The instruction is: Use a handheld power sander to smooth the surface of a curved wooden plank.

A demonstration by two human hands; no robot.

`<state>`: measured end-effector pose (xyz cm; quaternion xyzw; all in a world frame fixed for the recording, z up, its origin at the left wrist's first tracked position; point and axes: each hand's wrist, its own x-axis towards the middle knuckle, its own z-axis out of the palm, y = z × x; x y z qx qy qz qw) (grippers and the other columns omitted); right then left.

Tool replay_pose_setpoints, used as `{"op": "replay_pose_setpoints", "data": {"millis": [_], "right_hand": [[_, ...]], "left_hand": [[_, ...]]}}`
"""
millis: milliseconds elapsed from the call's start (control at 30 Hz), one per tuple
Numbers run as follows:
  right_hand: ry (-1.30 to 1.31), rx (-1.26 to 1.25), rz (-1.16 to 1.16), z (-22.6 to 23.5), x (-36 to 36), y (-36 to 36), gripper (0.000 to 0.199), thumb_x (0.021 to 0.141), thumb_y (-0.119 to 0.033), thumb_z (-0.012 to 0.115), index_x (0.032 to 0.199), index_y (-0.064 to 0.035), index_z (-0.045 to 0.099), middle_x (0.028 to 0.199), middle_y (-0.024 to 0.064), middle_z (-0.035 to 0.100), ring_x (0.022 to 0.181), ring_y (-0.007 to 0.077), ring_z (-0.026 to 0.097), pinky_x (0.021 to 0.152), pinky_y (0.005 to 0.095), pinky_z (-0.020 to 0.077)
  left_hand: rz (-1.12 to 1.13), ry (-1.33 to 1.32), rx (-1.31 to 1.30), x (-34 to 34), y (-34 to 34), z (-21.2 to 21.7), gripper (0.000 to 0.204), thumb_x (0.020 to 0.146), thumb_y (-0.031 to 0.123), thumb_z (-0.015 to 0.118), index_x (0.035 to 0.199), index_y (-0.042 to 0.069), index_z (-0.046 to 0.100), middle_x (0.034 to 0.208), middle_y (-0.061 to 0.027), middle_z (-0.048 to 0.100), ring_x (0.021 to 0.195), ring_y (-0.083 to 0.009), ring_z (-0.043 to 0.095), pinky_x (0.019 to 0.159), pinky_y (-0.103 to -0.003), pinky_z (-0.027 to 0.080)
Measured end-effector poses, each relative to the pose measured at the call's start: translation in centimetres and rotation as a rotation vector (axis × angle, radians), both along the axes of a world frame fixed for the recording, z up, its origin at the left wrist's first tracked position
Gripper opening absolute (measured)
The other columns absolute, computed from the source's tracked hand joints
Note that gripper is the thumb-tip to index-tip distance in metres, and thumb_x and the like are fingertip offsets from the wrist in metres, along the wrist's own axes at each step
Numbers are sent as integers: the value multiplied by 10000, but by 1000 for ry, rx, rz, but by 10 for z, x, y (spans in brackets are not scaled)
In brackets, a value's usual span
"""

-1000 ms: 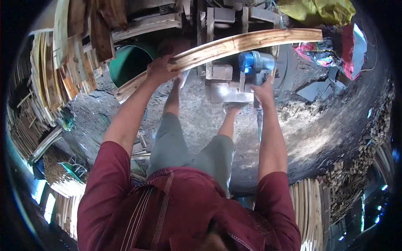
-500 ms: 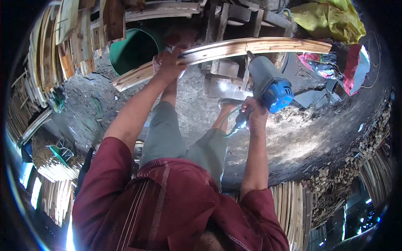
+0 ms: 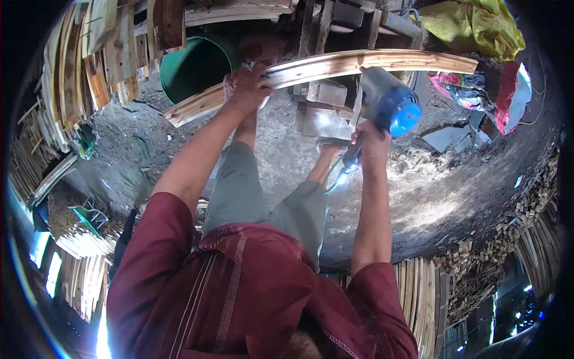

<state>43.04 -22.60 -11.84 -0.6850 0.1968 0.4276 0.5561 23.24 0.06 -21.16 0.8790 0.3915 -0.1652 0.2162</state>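
Across the upper middle of the view, above the ground (image 3: 131, 155) and the person's feet, runs a long, pale plank (image 3: 323, 67); whether it is one length or two meeting beneath the left hand (image 3: 247, 88), I cannot tell. That hand is clamped over the plank left of its middle. The right hand (image 3: 372, 143) is wrapped around the handle of a blue-and-grey power tool (image 3: 391, 102), with a thin green hose (image 3: 327, 189) near its lower end.

A second ago the tool lay sideways, pointing off to the right; since then it has swung round, and its nose now appears to meet the plank's near edge, though actual contact is hard to confirm. This suggests that lining up has given way to work on the wood itself, with the left hand steadying it.

Beyond the plank are pieces of a wooden frame (image 3: 326, 27). To the left stand a green container (image 3: 194, 75) and stacked boards (image 3: 116, 48); to the right lie a yellow sack (image 3: 472, 27), a pink printed sack (image 3: 508, 99) and grey broken sheets (image 3: 448, 137).
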Motion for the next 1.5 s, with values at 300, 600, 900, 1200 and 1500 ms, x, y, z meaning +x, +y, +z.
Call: {"op": "replay_pose_setpoints", "data": {"millis": [300, 600, 900, 1200, 1500], "right_hand": [[-14, 105, 14, 7, -11, -17, 81, 742, -61, 613, 713, -9, 558, 591, 81, 526, 500, 180, 513, 484, 282, 401], [-52, 9, 47, -15, -10, 4, 73, 746, -19, 581, 810, 15, 576, 592, 75, 513, 484, 176, 497, 471, 283, 392], [62, -89, 54, 13, -28, -41, 103, 764, -95, 610, 732, -5, 573, 634, 67, 539, 563, 170, 530, 523, 284, 414], [-216, -92, 622, -7, -54, -57, 347, 741, -28, 741, 1049, 15, 589, 943, 72, 651, 850, 155, 600, 758, 300, 487], [-156, -192, 469, 7, -33, -52, 243, 732, -137, 745, 908, 11, 665, 798, 125, 692, 743, 272, 661, 715, 378, 503]], "left_hand": [[-61, 193, 25, 6, 6, 9, 815, 702, 561, 715, 1390, 250, 410, 1230, -137, 546, 1189, -322, 479, 1016, -466, 326], [-51, 276, -142, 22, 13, 22, 807, 722, 566, 698, 1402, 273, 378, 1246, -161, 510, 1217, -327, 443, 1023, -467, 302], [-32, 155, -154, 17, 18, 12, 792, 652, 448, 735, 1347, 240, 419, 1257, -172, 497, 1249, -351, 407, 1014, -510, 303], [-254, -145, -20, 66, 5, -41, 924, 546, 304, 805, 1368, 141, 416, 1197, -167, 529, 1171, -345, 469, 1016, -482, 348], [-136, 78, -387, -28, 42, 58, 830, 571, 195, 766, 1317, 24, 442, 1240, -208, 552, 1141, -383, 537, 960, -442, 442]]}}
